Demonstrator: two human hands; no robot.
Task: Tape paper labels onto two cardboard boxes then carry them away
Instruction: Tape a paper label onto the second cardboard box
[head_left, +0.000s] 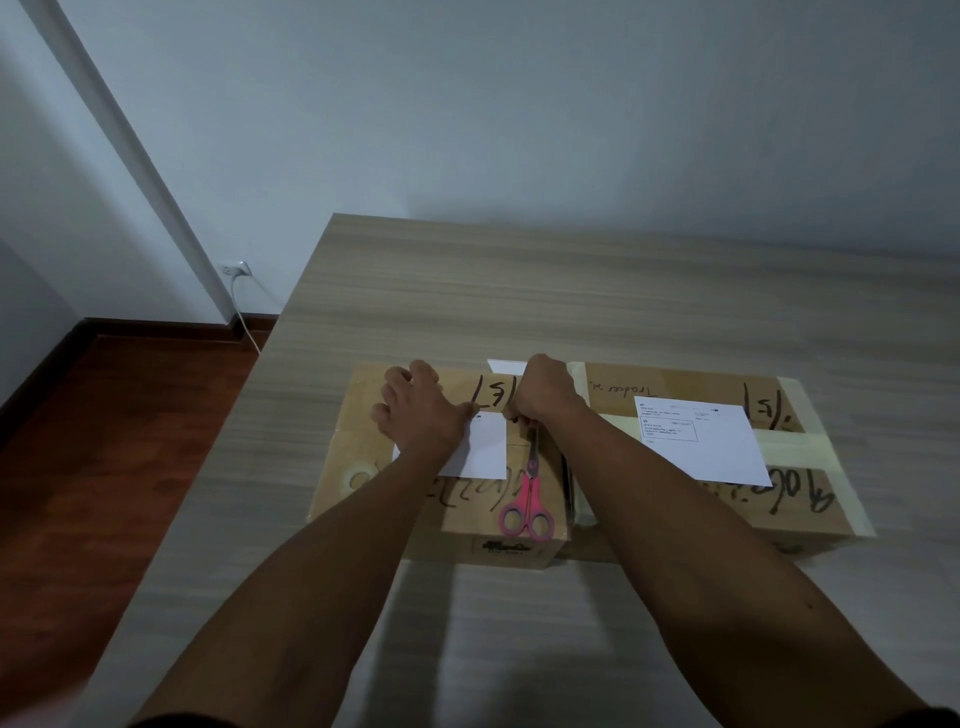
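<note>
Two cardboard boxes stand side by side on the table, the left box (519, 540) and the right box (675, 382). A white paper label (485, 447) lies on the left box. My left hand (415, 405) rests on its upper left part, fingers bent down onto the box. My right hand (545, 389) sits at the label's upper right corner with curled fingers; what they pinch is hidden. Pink-handled scissors (527, 512) lie on the left box, blades pointing under my right hand. A clear tape roll (363, 475) lies on the same box. A printed label (701, 441) lies on the right box.
Another white sheet (506, 366) peeks out behind the left box. The wooden table (571, 291) meets the wall at the back. To the left are a red-brown floor (104, 441), a wall socket (236, 269) and a white cable.
</note>
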